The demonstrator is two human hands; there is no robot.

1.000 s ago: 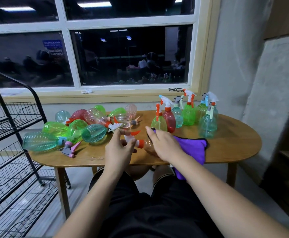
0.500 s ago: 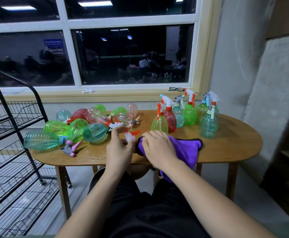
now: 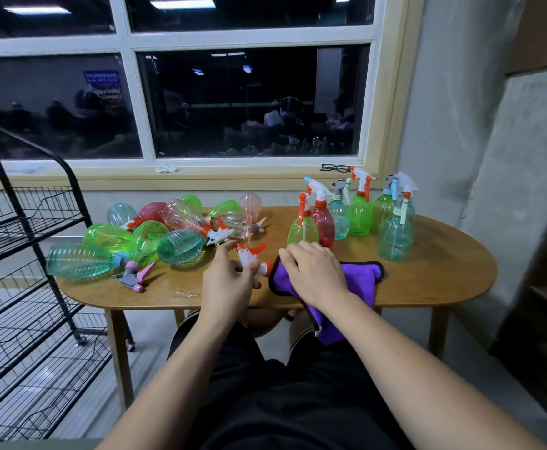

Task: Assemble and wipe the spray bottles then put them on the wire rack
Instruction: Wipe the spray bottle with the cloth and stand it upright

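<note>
- left hand (image 3: 230,282) pinches white-orange spray head (image 3: 247,257), index finger raised
- right hand (image 3: 317,274) curled over purple cloth (image 3: 361,274), gripping it
- both at table (image 3: 428,280) front edge, spray head meets cloth's left end

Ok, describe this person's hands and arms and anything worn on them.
The left hand and right hand are bare: no gloves, rings or watch visible. No sleeves come into view on either arm. Black shorts cover the lap.

No text can be read. A blue sign (image 3: 101,80) seen in the window pane (image 3: 54,105), upper left of the frame, carries white lettering too blurred to make out.
</note>
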